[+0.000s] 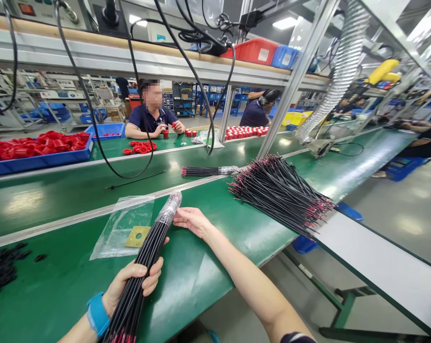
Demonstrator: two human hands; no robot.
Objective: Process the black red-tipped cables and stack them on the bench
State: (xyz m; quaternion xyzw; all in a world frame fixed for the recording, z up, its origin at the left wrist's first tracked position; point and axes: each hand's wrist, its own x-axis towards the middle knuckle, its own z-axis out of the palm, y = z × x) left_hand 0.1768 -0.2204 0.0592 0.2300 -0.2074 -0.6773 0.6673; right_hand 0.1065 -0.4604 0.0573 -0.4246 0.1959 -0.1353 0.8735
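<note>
My left hand (136, 278) is wrapped round the middle of a thick bundle of black cables (151, 247), which slants up across the green bench. Red tips show at its near end, and clear plastic wrap (169, 209) covers its far end. Thumb and fingers of my right hand (193, 221) close on the side of that wrap; what exactly they pinch is partly hidden. Behind the bundle lie a clear plastic bag (111, 233) and a yellowish square plate (135, 236) with a hole. A large heap of black cables (279, 193) with red ends rests to the right.
A smaller wrapped cable bundle (201, 171) and a single cable (135, 179) lie farther back. Black small parts (3, 267) are piled at left. Hanging black leads (94, 119) loop down. A blue tray (58, 161) holds red parts; a co-worker (153, 114) sits opposite.
</note>
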